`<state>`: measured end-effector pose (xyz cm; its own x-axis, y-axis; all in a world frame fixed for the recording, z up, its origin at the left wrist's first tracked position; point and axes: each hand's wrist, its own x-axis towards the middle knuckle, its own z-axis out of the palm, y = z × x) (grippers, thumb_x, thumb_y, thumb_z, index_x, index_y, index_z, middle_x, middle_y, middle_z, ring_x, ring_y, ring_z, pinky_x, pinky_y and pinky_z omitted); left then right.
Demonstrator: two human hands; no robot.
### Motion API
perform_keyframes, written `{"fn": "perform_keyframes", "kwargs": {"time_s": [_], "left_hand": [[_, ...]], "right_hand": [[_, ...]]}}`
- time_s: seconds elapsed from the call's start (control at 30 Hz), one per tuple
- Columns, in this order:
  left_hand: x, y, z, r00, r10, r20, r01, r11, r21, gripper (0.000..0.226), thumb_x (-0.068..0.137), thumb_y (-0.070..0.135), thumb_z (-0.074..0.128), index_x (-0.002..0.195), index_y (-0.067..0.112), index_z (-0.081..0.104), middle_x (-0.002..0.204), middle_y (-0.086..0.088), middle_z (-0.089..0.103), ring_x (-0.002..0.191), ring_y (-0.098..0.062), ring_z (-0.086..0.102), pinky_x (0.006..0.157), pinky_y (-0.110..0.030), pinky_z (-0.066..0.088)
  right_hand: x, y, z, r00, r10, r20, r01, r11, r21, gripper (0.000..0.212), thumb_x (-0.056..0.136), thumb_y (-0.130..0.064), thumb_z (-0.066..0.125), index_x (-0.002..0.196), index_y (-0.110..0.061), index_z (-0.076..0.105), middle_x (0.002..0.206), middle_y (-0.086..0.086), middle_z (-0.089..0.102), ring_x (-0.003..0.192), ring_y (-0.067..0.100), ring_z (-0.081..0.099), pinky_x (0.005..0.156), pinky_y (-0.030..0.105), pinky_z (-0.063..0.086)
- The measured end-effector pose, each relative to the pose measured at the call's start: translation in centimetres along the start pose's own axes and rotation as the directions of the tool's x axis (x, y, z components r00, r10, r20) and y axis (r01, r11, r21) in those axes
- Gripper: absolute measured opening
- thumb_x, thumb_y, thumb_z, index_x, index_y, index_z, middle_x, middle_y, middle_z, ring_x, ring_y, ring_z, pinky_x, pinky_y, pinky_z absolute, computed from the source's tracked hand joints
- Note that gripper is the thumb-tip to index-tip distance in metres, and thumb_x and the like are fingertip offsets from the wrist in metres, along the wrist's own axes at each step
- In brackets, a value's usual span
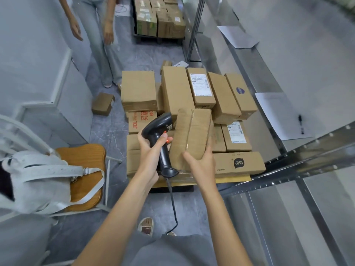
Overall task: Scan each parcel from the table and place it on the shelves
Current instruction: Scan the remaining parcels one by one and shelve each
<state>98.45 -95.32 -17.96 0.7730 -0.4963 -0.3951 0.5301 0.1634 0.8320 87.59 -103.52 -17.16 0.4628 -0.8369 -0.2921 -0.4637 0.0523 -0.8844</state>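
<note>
Head view looks steeply down, and at its far left a grey canvas bag point(40, 181) on a wooden chair point(84, 169) is cut by the frame edge, its dark contents impossible to identify. Further up, a second person point(96, 35) is visible only from the waist down, arms hanging with loose fingers. A small carton point(103, 104) lies alone on the grey floor beside the low platform point(233, 178), whose surface is almost wholly buried under a stack of cardboard parcels point(172, 91); only a yellowish front edge shows. The left hand point(149, 152) is wrapped around the grip of a black barcode scanner point(160, 135), index finger with an orange nail at the trigger, the scanner head tipped toward the right. Its coiled cable point(173, 206) drops out of sight behind the wearer's grey clothing. Just beside the scanner head, the right hand point(201, 160) grasps a taped brown parcel point(192, 135) from its near end, thumb on the upper face and fingers hidden beneath, holding it raised and tilted above the stack. No label can be made out on its visible face. To the right, metal shelves point(288, 154) carry sheets of paper point(282, 114) with a black marker point(301, 124); the print is unreadable. Another parcel stack point(159, 16) at top is blurred.
</note>
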Motion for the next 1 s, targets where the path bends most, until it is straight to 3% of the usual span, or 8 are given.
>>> {"fn": "perform_keyframes", "kwargs": {"time_s": [0.1,0.2,0.33,0.47,0.63,0.73,0.87,1.0], "left_hand": [[-0.4,0.9,0.3,0.995,0.082,0.051,-0.086,0.993,0.085,0.062,0.096,0.016,0.069,0.144,0.031,0.034,0.129,-0.013,0.065,0.107,-0.019,0.073,0.107,-0.055,0.049],[-0.9,1.5,0.8,0.985,0.157,0.076,-0.166,0.978,0.128,0.057,0.097,0.013,0.067,0.141,0.032,0.035,0.132,-0.009,0.062,0.100,-0.014,0.074,0.109,-0.050,0.049],[-1.3,1.6,1.3,0.981,0.170,0.097,-0.181,0.977,0.115,0.057,0.098,0.012,0.066,0.141,0.031,0.035,0.133,-0.006,0.060,0.102,-0.015,0.074,0.103,-0.046,0.053],[-1.5,1.8,1.4,0.973,0.202,0.111,-0.212,0.974,0.082,0.059,0.097,0.007,0.066,0.141,0.030,0.036,0.139,-0.007,0.055,0.111,-0.024,0.070,0.104,-0.054,0.052],[-1.9,1.9,1.4,0.970,0.214,0.116,-0.220,0.975,0.038,0.056,0.097,0.003,0.064,0.135,0.034,0.038,0.144,-0.010,0.050,0.124,-0.032,0.063,0.101,-0.055,0.054],[-2.1,2.6,1.1,0.947,0.283,0.149,-0.288,0.958,0.011,0.057,0.096,0.001,0.064,0.133,0.036,0.038,0.142,-0.013,0.048,0.115,-0.022,0.069,0.086,-0.031,0.061],[-1.8,3.9,0.3,0.911,0.362,0.198,-0.383,0.920,0.083,0.063,0.095,0.000,0.066,0.141,0.028,0.033,0.142,-0.007,0.047,0.108,-0.026,0.072,0.085,-0.035,0.062],[-2.0,5.3,-0.3,0.896,0.400,0.194,-0.424,0.900,0.104,0.060,0.098,0.002,0.064,0.131,0.043,0.037,0.128,0.006,0.055,0.081,-0.030,0.077,0.078,-0.034,0.063]], "right_hand": [[0.3,-0.9,0.0,0.998,-0.070,-0.002,0.070,0.992,-0.108,0.095,0.086,-0.027,0.078,0.159,-0.018,0.019,0.147,0.004,0.051,0.132,0.020,0.051,0.109,0.030,0.042],[0.2,-1.9,0.1,0.979,-0.195,-0.058,0.168,0.936,-0.310,0.093,0.091,-0.028,0.073,0.161,-0.019,0.012,0.158,0.003,0.037,0.138,0.019,0.039,0.097,0.013,0.028],[0.2,-2.9,0.1,0.966,-0.257,-0.004,0.215,0.817,-0.534,0.093,0.090,-0.045,0.070,0.160,-0.030,0.011,0.165,0.006,0.014,0.142,0.028,0.036,0.106,0.040,0.042],[0.0,-3.0,0.4,0.985,-0.173,0.028,0.153,0.775,-0.613,0.113,0.079,-0.060,0.072,0.159,-0.028,-0.001,0.166,0.012,-0.007,0.150,0.035,0.015,0.116,0.055,0.029],[0.0,-1.9,0.6,0.958,-0.287,0.019,0.243,0.773,-0.585,0.102,0.085,-0.055,0.065,0.160,-0.033,0.000,0.168,-0.002,-0.012,0.143,0.032,0.020,0.114,0.048,0.025],[0.0,-1.2,0.6,0.939,-0.341,-0.041,0.287,0.846,-0.450,0.090,0.086,-0.042,0.068,0.159,-0.039,0.015,0.168,-0.014,0.002,0.134,0.029,0.030,0.106,0.034,0.027],[0.4,-0.6,-0.2,0.933,-0.327,-0.154,0.301,0.939,-0.168,0.081,0.082,-0.035,0.066,0.154,-0.041,0.031,0.165,-0.019,0.013,0.146,0.022,0.021,0.114,0.034,0.020],[0.7,-1.2,-1.2,0.915,-0.319,-0.249,0.328,0.945,-0.004,0.076,0.079,-0.033,0.062,0.149,-0.048,0.034,0.163,-0.024,0.018,0.149,0.009,0.018,0.118,0.037,0.020]]}}
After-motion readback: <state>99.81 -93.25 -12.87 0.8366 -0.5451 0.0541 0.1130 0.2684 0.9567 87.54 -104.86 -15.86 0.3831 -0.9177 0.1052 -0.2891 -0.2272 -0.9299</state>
